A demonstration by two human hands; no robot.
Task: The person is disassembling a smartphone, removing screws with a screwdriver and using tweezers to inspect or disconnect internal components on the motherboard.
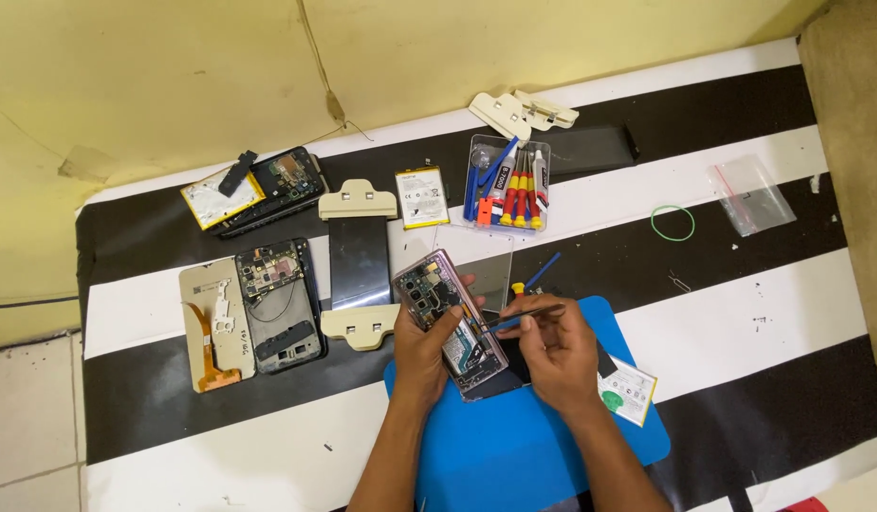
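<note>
i take the blue mat [514,446] as reference. my left hand [421,353] grips the opened phone [450,320] by its left edge, thumb across the exposed boards; the phone sits tilted over the mat's top edge. my right hand [557,353] pinches tweezers [524,316], tips pointing left at the phone's middle. both hands closed on what they hold, neither free.

counts: three more stripped phones left of the mat — one [280,303] just left beside a loose back panel [213,324] with an orange flex, one [360,264] held in a cream clamp jig, one [267,188] far up-left with a yellow-faced part. one more cream clamp [522,112] far above the mat. two loose batteries: one [421,197] above the mat, one [628,391] at the mat's right edge.

containers: one clear tool case [507,183] above the mat, holding red-and-yellow screwdrivers, count unclear, plus blue pry tools. one clear zip bag [751,194] far up-right, contents i can't tell. one green rubber band [673,223] left of that bag.
</note>
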